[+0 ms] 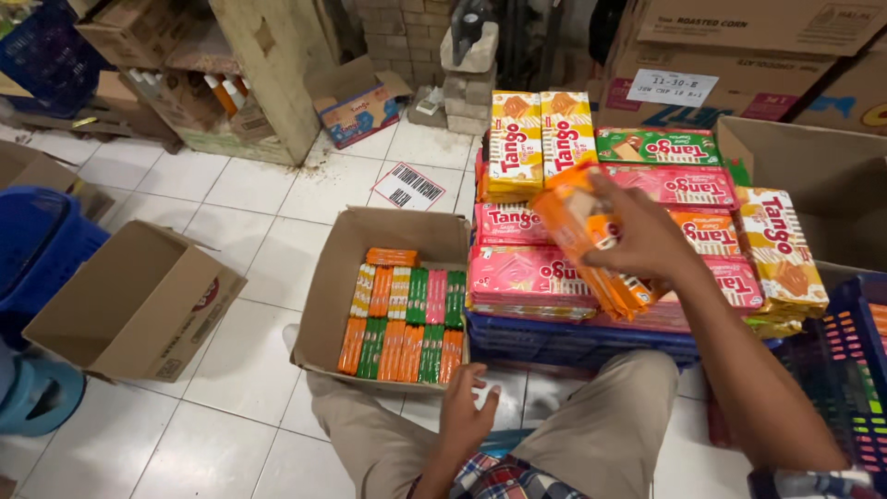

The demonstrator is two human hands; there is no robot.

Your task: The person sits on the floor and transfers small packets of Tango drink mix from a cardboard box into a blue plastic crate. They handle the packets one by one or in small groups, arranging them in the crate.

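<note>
Orange wafer pack point(582, 236) gripped in right hand point(647, 242), fingers partly hidden | left hand point(465, 413) fingers loosely spread by carton point(342, 277)

1. Hands: 2, left hand point(465, 413) and right hand point(647, 242).
2. Open cardboard boxes on the floor: 2, packed box point(393, 233) and empty box point(139, 305).
3. Orange wafer pack point(584, 242) in hand: 1.
4. Upright yellow packs point(541, 132): 2.

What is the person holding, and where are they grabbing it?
The right hand grips an orange snack packet around its middle, above the stacked packets. The left hand holds nothing; it rests open by the cardboard box.
</note>
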